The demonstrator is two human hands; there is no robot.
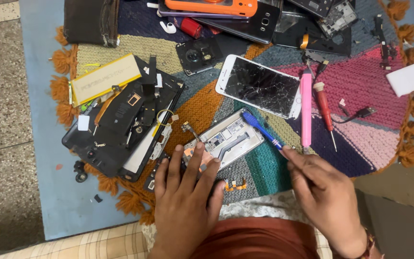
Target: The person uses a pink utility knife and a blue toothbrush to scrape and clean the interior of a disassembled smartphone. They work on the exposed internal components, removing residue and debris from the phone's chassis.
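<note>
My left hand lies flat with fingers spread, pressing down the near end of an opened silver phone frame on a colourful knitted mat. My right hand grips a blue screwdriver, whose handle end rests over the frame's far right corner. A white phone with a cracked black screen lies just beyond the frame. A pink pry tool and a red screwdriver lie side by side to the right of it.
A dismantled black phone with a yellow battery sits at the left. Several phones, an orange case and loose boards pile up at the back. A white block lies far right. The mat rests on a blue board.
</note>
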